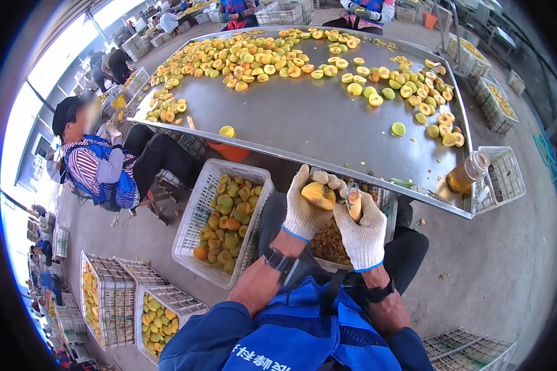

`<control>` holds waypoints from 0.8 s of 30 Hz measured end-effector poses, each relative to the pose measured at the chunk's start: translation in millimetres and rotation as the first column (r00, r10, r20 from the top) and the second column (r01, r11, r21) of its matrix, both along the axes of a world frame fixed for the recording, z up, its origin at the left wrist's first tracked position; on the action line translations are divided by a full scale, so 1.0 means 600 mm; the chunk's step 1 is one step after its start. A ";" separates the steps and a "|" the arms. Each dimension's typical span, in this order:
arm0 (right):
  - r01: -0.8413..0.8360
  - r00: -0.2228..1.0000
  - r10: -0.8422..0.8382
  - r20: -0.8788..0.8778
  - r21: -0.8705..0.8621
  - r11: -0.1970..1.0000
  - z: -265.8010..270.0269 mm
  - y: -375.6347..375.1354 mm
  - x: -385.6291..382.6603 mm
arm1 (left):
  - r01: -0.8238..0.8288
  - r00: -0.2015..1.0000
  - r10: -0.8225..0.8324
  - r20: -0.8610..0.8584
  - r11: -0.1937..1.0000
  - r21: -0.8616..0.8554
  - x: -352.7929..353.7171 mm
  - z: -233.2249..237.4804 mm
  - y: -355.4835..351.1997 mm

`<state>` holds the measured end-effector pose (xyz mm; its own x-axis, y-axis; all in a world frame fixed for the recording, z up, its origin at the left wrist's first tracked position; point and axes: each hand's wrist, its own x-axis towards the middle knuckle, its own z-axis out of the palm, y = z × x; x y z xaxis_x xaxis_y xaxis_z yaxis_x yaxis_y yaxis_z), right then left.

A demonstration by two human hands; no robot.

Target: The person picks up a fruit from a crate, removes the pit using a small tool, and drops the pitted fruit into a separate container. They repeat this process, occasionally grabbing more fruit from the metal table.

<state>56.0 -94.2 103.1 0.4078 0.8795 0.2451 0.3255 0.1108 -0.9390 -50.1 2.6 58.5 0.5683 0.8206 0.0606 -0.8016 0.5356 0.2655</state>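
Both of my hands wear white knit gloves and are raised close together at the table's near edge. My left hand (pixel 304 213) is closed around a yellow peach half (pixel 319 196), its rounded side toward me. Just beside it, my right hand (pixel 364 236) grips a tool with a wooden handle (pixel 354 205); its working end cannot be made out. Beneath the hands, between my knees, a crate holds brownish pits and scraps (pixel 331 243). On the metal table (pixel 278 120), halved peaches (pixel 241 59) lie heaped along the far side, with more peach halves (pixel 424 93) at the right.
A white crate of peach halves (pixel 229 222) stands left of my legs, with stacked crates (pixel 114 290) behind it. A jar of brown liquid (pixel 467 173) sits on the table's right corner. A seated co-worker (pixel 99 161) is at left; others sit across the table.
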 end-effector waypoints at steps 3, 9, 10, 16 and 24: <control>-0.009 0.983 0.001 0.183 0.045 0.999 0.004 0.003 -0.003 | -0.004 1.000 0.006 0.022 0.996 -0.084 0.001 0.006 -0.008; 0.060 0.959 -0.113 0.260 0.202 0.978 -0.013 0.009 -0.012 | -0.083 0.979 0.070 -0.192 0.995 -0.059 0.006 -0.005 -0.038; 0.066 0.955 -0.128 0.268 0.228 0.971 -0.019 0.011 -0.010 | -0.014 0.986 0.002 -0.167 0.998 -0.068 0.003 -0.009 -0.040; 0.088 0.949 -0.135 0.284 0.171 0.981 -0.053 0.011 0.000 | -0.064 0.948 0.071 -0.310 0.997 0.035 0.012 -0.024 -0.067; -0.020 0.986 0.016 -0.166 -0.026 0.999 -0.068 0.000 0.022 | -0.158 0.850 0.183 -0.494 0.983 0.091 0.020 -0.007 -0.087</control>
<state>69.0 -94.2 62.5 0.4248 0.8926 0.1509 0.1634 0.0884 -0.9826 -37.9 -49.7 54.3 0.3837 0.9106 -0.1535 -0.6328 0.3803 0.6745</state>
